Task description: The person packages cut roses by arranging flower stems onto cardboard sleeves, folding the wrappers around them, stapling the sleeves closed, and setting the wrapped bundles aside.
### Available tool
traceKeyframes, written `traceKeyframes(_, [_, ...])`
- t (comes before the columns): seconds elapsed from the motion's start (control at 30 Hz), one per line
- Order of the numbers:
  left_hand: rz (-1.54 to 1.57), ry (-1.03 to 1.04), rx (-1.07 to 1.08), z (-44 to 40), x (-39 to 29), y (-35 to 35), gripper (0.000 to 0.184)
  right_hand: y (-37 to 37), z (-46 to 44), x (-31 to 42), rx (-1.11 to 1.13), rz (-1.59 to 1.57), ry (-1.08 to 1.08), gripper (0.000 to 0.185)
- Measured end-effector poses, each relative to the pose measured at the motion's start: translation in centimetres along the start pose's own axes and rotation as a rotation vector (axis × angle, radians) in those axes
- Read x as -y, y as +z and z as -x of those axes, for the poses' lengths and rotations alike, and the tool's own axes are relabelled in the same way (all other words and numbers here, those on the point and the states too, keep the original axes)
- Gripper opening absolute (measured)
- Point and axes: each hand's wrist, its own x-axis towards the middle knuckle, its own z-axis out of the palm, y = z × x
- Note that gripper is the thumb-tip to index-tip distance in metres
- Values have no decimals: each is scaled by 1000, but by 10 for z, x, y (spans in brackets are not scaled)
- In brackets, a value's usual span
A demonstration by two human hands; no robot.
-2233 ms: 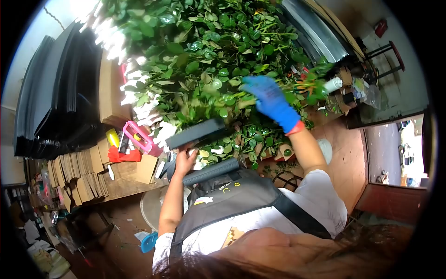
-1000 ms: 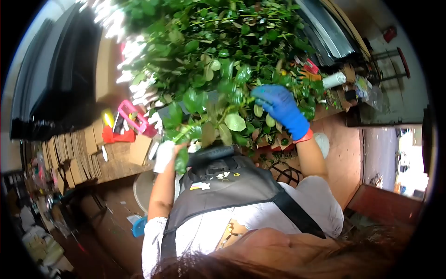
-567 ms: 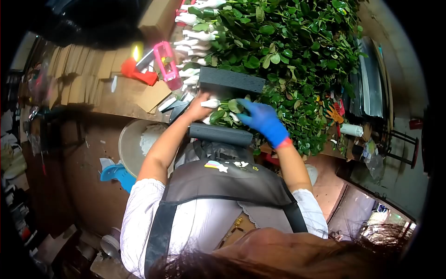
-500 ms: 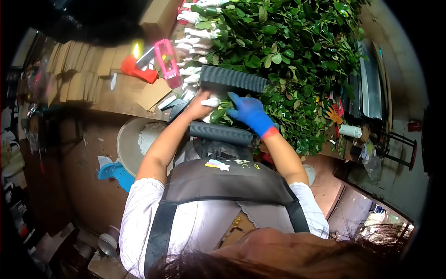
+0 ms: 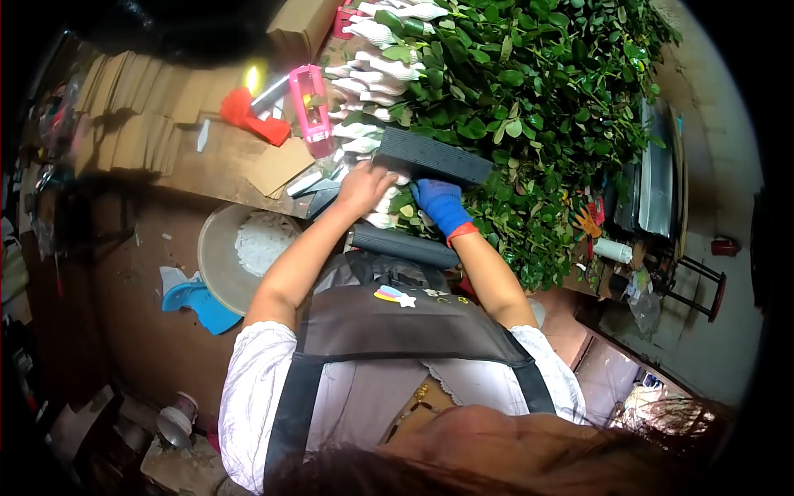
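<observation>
My bare left hand is over the white-netted flower heads between two dark ridged blocks. Its fingers are bent around one netted flower head beside the far block. My right hand, in a blue glove with a red cuff, is at the leafy stems just to the right. Its fingers look curled in, and what they hold is hidden. The near block lies closer to my body, in front of my apron.
A large heap of leafy stems covers the table's right side. At left are a pink plastic holder, a red cloth-like item and stacked cardboard pieces. Below stand a round tub and a blue plastic piece.
My right hand has drawn its spread fingers in and moved lower among the stems. My left hand has come over the netted heads. The whole view has shifted slightly.
</observation>
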Motion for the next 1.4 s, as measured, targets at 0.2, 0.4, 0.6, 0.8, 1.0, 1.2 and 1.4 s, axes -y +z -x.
traceKeyframes(0.2, [602, -265, -414, 17, 6, -13, 23, 8, -4, 0, -31, 34, -11, 43])
traceKeyframes(0.4, [317, -329, -77, 19, 46, -4, 36, 7, -5, -2, 50, -16, -48, 43])
traceKeyframes(0.6, [127, -482, 194, -10, 11, -1, 44, 16, -1, -1, -205, 87, -93, 44])
traceKeyframes(0.8, [434, -486, -126, 2, 17, 26, 30, 21, -4, 1, -196, 29, -53, 46])
traceKeyframes(1.0, [1013, -654, -566, 15, 21, 29, 22, 8, 2, 7, -88, -22, -12, 43])
traceKeyframes(1.2, [692, -452, -115, 37, 60, -36, 22, -18, 10, -4, 140, -162, -89, 45])
traceKeyframes(1.4, [68, -233, 269, 25, 23, -11, 42, 14, 2, 5, 5, -39, -51, 43])
